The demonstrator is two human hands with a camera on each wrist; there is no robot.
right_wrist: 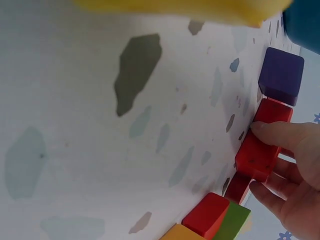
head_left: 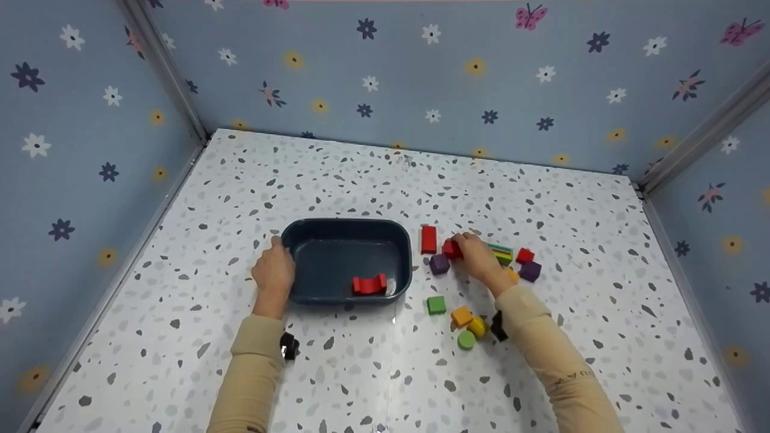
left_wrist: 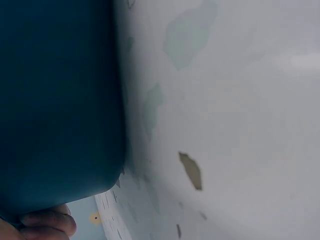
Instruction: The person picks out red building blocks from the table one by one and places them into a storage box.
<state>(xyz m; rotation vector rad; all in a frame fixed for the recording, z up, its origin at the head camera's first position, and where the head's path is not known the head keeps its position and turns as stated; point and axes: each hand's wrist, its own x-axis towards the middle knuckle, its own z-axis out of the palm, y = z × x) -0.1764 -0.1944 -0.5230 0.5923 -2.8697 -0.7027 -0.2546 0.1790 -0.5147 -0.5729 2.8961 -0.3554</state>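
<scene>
My left hand grips the left rim of a dark blue tub; in the left wrist view its fingers show beside the tub wall. Inside the tub, near its front right, sits a red block with a curved-in top. To the right, my right hand pinches a red block between thumb and fingers, low at the tabletop. A purple block is close beside that block. Behind it lies a flat red block.
Around the right forearm lie a green block, an orange block, a yellow piece and a round green piece. Past the right hand are striped green blocks, a red block and a purple block. Patterned walls enclose the table.
</scene>
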